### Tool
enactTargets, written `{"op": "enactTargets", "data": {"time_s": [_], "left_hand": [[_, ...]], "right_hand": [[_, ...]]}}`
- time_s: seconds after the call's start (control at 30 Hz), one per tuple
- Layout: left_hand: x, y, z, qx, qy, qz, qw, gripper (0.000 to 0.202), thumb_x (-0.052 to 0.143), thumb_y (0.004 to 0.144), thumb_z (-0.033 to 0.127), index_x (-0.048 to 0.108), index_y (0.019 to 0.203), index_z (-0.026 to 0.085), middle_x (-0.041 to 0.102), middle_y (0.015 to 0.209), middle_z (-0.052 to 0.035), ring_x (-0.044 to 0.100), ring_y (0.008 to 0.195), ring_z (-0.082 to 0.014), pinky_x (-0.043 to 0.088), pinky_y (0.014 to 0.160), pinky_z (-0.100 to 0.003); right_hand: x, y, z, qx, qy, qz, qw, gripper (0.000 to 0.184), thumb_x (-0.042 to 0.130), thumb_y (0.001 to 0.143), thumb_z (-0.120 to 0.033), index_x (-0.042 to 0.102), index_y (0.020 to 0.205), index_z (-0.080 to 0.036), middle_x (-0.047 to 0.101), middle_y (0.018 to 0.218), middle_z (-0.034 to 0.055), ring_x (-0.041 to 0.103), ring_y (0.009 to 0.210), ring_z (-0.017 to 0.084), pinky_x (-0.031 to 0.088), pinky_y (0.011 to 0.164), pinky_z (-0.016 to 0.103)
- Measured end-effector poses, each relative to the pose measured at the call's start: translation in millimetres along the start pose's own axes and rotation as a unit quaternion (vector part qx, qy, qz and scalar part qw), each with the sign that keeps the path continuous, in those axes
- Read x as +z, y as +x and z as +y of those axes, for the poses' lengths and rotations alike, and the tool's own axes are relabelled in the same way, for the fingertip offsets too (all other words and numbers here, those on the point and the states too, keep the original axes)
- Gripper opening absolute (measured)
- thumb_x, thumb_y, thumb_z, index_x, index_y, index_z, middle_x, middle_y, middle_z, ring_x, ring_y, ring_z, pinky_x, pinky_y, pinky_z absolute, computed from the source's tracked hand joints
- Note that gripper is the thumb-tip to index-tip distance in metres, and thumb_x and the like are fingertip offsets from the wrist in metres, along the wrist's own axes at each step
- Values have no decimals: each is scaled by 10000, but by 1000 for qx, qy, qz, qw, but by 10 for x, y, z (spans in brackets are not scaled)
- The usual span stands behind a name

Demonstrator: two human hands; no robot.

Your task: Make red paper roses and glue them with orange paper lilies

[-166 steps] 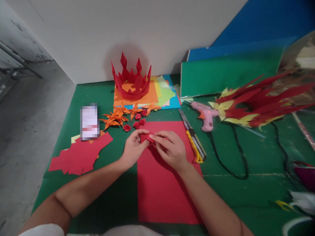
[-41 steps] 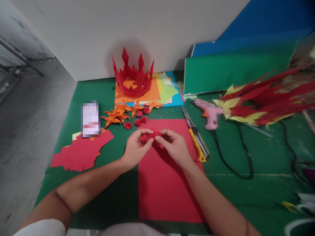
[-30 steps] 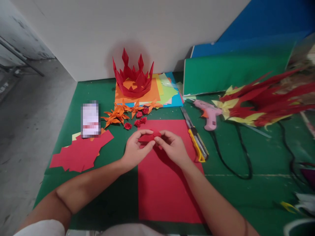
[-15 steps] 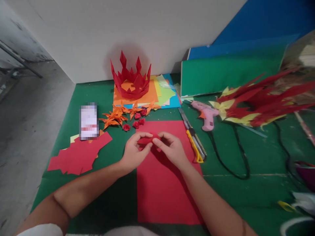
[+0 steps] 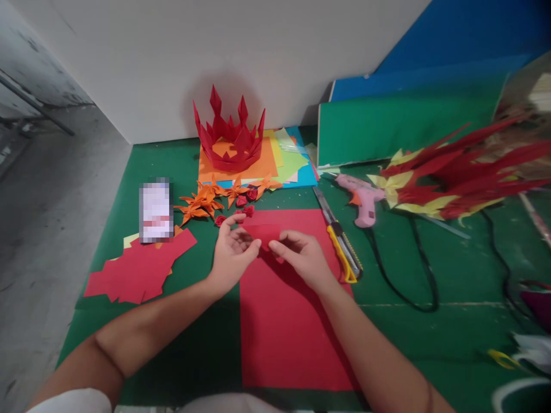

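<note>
Above a large red sheet of paper (image 5: 297, 332), my right hand (image 5: 305, 257) pinches a small folded piece of red paper (image 5: 266, 234) between thumb and fingers. My left hand (image 5: 230, 255) is at the left side of that piece, its fingers apart and its index finger stretched out; its thumb tip is close to the paper's lower edge. The red piece blends with the sheet beneath, so its folds are hard to make out. Small red paper roses (image 5: 248, 211) and orange paper flowers (image 5: 202, 202) lie just beyond my left hand.
A red paper crown (image 5: 231, 155) stands on coloured sheets at the back. Right of the sheet lie a yellow utility knife (image 5: 342, 246) and a pink glue gun (image 5: 367, 203) with its cord. A red and yellow paper crown (image 5: 451, 178) sits farther right. Leftward are a phone (image 5: 155, 211) and red paper cut-outs (image 5: 138, 269).
My left fingers have spread and loosened from the red paper piece, which shows flatter and more opened out now. My right hand keeps its pinch in nearly the same place.
</note>
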State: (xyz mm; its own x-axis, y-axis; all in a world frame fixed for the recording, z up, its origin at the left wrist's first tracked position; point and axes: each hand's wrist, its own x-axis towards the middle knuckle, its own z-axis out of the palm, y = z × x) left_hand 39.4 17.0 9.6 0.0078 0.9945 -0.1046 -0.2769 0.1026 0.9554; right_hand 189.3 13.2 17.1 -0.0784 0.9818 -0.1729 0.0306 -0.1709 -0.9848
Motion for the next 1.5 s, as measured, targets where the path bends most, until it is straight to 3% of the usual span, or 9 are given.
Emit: {"op": "enactTargets", "data": {"time_s": [0.27, 0.43, 0.57, 0.7, 0.83, 1.03, 1.2, 1.37, 1.5], "left_hand": [[8, -20, 6, -25, -6, -47, 999, 483, 759, 663, 288, 483, 1054, 224, 570, 825, 20, 586, 635, -83, 509, 622, -226], [3, -25, -1, -16, 22, -27, 999, 377, 730, 679, 245, 509, 982, 204, 568, 909, -6, 595, 704, -88, 507, 650, -215], [0, -41, -29, 23, 49, -13, 998, 299, 646, 718, 183, 484, 968, 210, 556, 879, 3, 575, 693, -86, 490, 641, -209], [2, -80, -57, 37, 78, -61, 994, 309, 584, 711, 118, 456, 975, 216, 556, 878, 0, 588, 699, -95, 492, 635, -218], [0, -90, -65, 42, 117, -83, 989, 364, 574, 686, 89, 451, 1004, 215, 568, 882, -6, 592, 741, -104, 488, 669, -221], [-12, -50, -49, 64, 94, -7, 993, 291, 606, 717, 152, 494, 979, 210, 552, 963, -37, 572, 927, -139, 485, 789, -250], [-14, -42, -27, 68, 94, -9, 993, 186, 569, 773, 186, 509, 948, 207, 582, 925, -38, 587, 826, -135, 506, 714, -252], [-23, -38, -36, 68, 112, -33, 991, 105, 534, 789, 169, 531, 890, 199, 565, 841, -14, 568, 736, -114, 498, 649, -226], [-16, -37, -36, 72, 113, -29, 991, 120, 543, 785, 163, 528, 897, 203, 562, 849, -14, 569, 735, -113, 510, 645, -222]], "right_hand": [[6, -13, -8, 6, 17, -30, 999, 376, 721, 699, -488, 550, 564, -181, 605, 551, -5, 541, 535, 119, 438, 542, 256], [13, -28, -24, -19, -39, -58, 997, 374, 663, 758, -483, 534, 570, -186, 551, 538, -22, 510, 534, 116, 426, 543, 253], [39, -39, 18, -63, -38, -19, 997, 265, 648, 781, -456, 577, 796, -202, 596, 714, 4, 560, 642, 141, 473, 609, 272], [54, -36, 56, -138, -7, -1, 990, 292, 687, 773, -355, 554, 1001, -230, 606, 940, 38, 591, 798, 152, 510, 744, 306], [48, -36, 45, -139, 0, -22, 990, 339, 644, 813, -323, 516, 1117, -242, 583, 880, 27, 586, 814, 160, 517, 729, 309], [58, -48, 48, -117, -3, -22, 993, 444, 626, 827, -305, 455, 1236, -287, 548, 821, -10, 548, 679, 132, 499, 608, 274], [71, -51, 93, -158, -49, 15, 986, 394, 622, 835, -284, 486, 1204, -289, 557, 834, -2, 574, 714, 143, 521, 647, 289], [59, -48, 131, -238, -125, 64, 961, 335, 617, 835, -240, 535, 1156, -290, 612, 1060, 43, 621, 880, 173, 528, 801, 341], [56, -65, 119, -244, -171, 78, 952, 201, 597, 846, -242, 609, 1045, -272, 649, 1038, 58, 624, 937, 204, 524, 831, 379]]}}
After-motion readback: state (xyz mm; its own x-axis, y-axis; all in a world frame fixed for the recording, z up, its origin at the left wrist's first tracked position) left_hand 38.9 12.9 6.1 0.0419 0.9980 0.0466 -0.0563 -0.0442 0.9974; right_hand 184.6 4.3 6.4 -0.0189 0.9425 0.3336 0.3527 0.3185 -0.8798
